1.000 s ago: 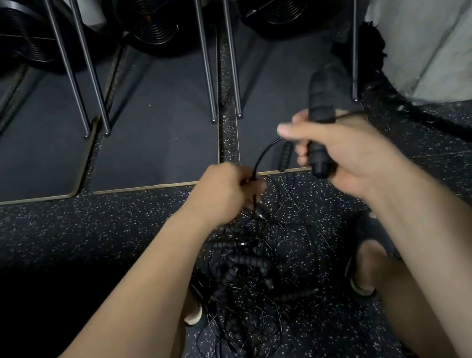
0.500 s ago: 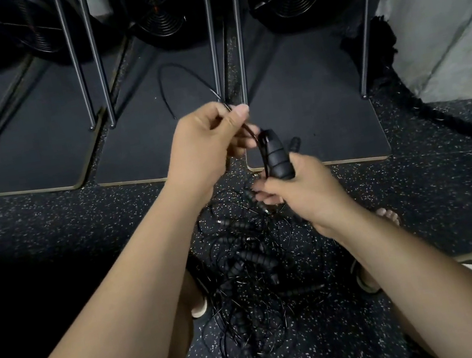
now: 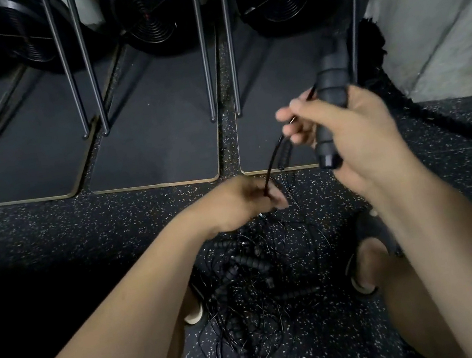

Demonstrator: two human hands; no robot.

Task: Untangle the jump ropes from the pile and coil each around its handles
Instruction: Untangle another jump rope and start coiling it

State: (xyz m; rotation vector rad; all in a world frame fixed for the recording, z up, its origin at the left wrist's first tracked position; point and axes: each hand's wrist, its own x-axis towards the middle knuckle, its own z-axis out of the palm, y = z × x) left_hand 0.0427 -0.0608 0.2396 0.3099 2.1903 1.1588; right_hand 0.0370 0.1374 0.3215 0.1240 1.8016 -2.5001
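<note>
Head view: one right hand (image 3: 355,134), fingers clenched round a black ribbed foam jump-rope handle bundle (image 3: 328,91) held upright (number of handles in it unclear); one left hand (image 3: 241,201), lower, pinching one thin black cord (image 3: 271,162) that runs up to that bundle. One tangled pile of black jump ropes (image 3: 244,274) lies on the speckled dark rubber floor (image 3: 80,223) between two sandalled feet (image 3: 367,263), below both hands. Three dark rectangular floor mats (image 3: 150,124) lie beyond.
</note>
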